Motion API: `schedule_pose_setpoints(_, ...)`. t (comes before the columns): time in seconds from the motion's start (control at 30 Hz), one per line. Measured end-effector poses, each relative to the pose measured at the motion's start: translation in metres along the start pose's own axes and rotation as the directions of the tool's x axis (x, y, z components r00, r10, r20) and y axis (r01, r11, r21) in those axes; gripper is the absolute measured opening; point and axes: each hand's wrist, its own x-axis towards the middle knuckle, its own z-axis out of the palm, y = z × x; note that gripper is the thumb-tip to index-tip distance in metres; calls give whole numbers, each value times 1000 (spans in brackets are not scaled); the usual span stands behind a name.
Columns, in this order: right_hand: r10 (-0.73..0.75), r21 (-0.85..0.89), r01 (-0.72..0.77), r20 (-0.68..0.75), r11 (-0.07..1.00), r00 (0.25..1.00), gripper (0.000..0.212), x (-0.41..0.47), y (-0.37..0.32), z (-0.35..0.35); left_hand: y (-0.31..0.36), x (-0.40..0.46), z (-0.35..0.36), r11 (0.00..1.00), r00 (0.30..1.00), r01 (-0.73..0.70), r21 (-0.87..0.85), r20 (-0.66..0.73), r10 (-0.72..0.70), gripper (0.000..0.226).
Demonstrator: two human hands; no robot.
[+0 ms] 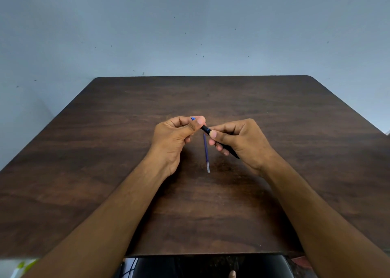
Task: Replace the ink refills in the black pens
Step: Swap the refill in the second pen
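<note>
Dim, even light, wide-angle edge distortion

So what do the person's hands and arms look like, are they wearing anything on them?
Nothing is worn that the head view shows. The left hand and right hand are bare, without gloves, rings or a watch. Both forearms are bare too, with no sleeves as far as the bottom edge of the picture.

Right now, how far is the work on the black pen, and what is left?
Looks done: one blue refill lies loose on the table, probably already pulled out.

In hand: the right hand grips the black pen barrel; the left hand pinches the blue tip end, apparently joining or unscrewing it.

Left: closing this pen; no other pens are visible.
</note>
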Motion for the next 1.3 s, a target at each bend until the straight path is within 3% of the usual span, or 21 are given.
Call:
schedule_pose_setpoints(0.1,-15,4,15,0,1000,1000,14,0,0,0,-1,0,1,1000,1000,6,18,15,-6,32)
schedule_pose_setpoints(0.23,-21,15,21,-9,1000,1000,14,0,-1,-2,2,-3,-2,994,975,-13,106,222,-11,42)
schedule_pose_setpoints(0.3,-15,13,15,-13,1000,1000,14,0,-1,-2,2,-5,-3,992,959,-46,116,283,11,35)
schedule_pose_setpoints(0.57,-27,23,27,8,999,1000,13,1,0,1,4,-5,3,991,996,-87,103,18,86,19)
schedule_pose_setpoints(0.67,-23,24,22,10,999,1000,14,1,0,2,4,-3,5,977,989,-136,168,-33,143,25)
schedule_pose_setpoints(0.73,-25,32,25,3,999,1000,14,1,-1,2,4,-3,5,974,988,-149,173,-8,153,32)
schedule_pose_setpoints(0.83,-22,42,23,-24,999,999,14,0,-3,2,4,-4,3,980,984,-118,162,150,94,38)
schedule_pose_setpoints(0.97,-7,38,9,-59,999,998,15,-1,-4,1,5,-4,-3,990,951,-115,85,298,85,32)
schedule_pose_setpoints(1.17,-10,65,13,-44,998,999,17,-2,-6,3,5,-3,-3,996,980,-76,38,185,68,21)
schedule_pose_setpoints(1.3,-18,76,21,-33,997,999,16,-1,-5,2,5,-2,-1,997,996,-73,40,56,70,28)
